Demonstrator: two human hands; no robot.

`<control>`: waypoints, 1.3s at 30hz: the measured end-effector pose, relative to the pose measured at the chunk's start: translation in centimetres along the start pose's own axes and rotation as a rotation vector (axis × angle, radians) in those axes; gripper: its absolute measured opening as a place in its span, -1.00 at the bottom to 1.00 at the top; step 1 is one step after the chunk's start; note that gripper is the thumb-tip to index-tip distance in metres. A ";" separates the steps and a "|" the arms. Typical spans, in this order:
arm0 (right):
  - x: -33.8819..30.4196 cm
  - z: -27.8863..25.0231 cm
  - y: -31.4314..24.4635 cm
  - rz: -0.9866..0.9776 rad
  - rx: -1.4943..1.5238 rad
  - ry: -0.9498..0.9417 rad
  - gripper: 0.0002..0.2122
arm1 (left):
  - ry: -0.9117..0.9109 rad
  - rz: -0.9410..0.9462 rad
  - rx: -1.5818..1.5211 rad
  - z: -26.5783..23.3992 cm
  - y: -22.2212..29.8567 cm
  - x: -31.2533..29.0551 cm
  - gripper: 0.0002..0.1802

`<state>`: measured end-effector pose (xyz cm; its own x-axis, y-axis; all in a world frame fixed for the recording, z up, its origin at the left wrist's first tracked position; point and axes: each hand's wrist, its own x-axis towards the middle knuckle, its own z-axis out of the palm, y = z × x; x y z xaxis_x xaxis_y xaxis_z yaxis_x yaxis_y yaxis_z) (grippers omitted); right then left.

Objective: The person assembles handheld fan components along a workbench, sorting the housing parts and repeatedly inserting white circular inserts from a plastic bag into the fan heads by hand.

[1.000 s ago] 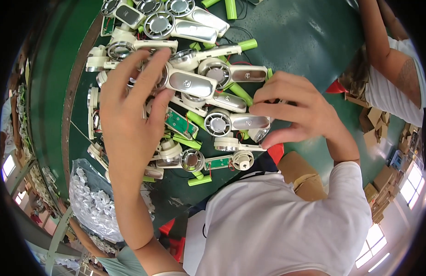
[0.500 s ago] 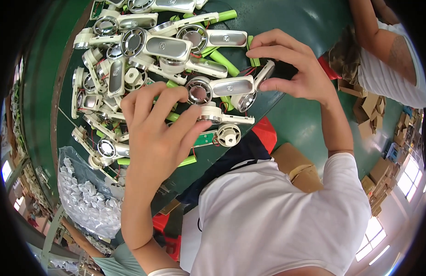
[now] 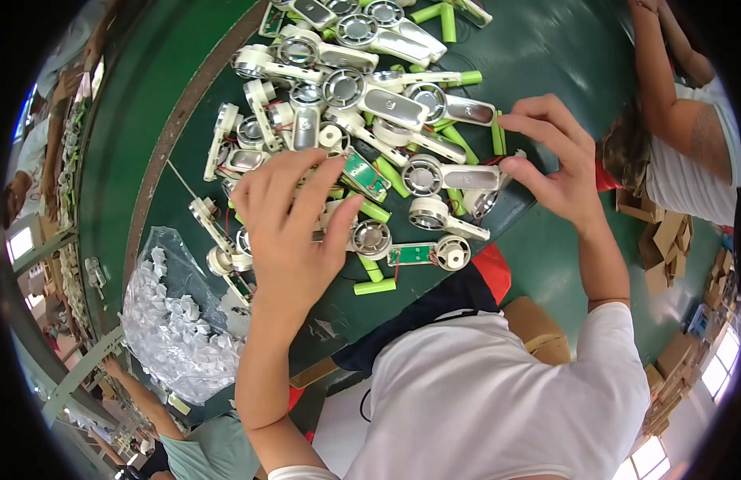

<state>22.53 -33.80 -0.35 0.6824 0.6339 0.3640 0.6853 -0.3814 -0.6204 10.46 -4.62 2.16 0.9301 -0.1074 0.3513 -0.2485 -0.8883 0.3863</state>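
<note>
Handheld fan halves, cream with silver trim, lie heaped on a green table. My left hand (image 3: 289,224) hovers over the heap's near left part, fingers curved and apart, nothing visibly gripped. Beside its fingertips lies a fan part with a green circuit board (image 3: 364,174); whether they touch it I cannot tell. A round fan head (image 3: 371,238) sits near its thumb. At the heap's right edge my right hand (image 3: 558,156) is open, thumb and fingers spread. Nearest to it are a green cylindrical battery (image 3: 498,132) and a silver-faced fan half (image 3: 472,178), its end close to the thumb.
A clear plastic bag (image 3: 178,320) of small white pieces lies at the table's near left. Loose green batteries (image 3: 374,286) lie near the front edge. Another person's arm (image 3: 662,88) is at the far right, above cardboard boxes (image 3: 666,240). Another person in green sleeves (image 3: 214,448) sits lower left.
The view has shifted, so the heap appears farther right and lower. My left hand has drawn leftward over the heap, uncovering the circuit board and a fan head. My right hand stays spread.
</note>
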 end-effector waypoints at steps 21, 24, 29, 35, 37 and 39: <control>7.9 4.8 -3.8 0.109 -0.003 -0.003 -0.65 | -0.256 0.119 0.137 -0.1 -3.7 5.6 -0.55; 7.3 5.0 -3.6 0.012 -0.034 0.054 -0.64 | -0.249 0.123 0.134 0.1 -3.8 5.4 -0.54; 5.2 2.8 -3.9 -0.170 -0.102 -0.064 -0.66 | -0.218 0.124 0.084 0.4 -4.2 4.8 -0.53; 3.4 1.5 -5.1 0.044 -0.048 -0.382 -0.73 | -0.226 0.136 0.092 0.6 -4.3 5.2 -0.51; 3.1 1.2 -5.2 0.146 0.015 -0.376 -0.73 | -0.178 0.105 0.056 0.9 -4.4 5.3 -0.53; 3.6 0.9 -5.0 0.161 0.063 -0.374 -0.72 | -0.169 0.091 0.048 1.0 -4.5 5.3 -0.55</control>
<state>21.34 -29.01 3.39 0.6321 0.7748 -0.0122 0.5524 -0.4615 -0.6942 16.80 -1.66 1.44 0.9376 -0.2581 0.2329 -0.3241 -0.8914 0.3168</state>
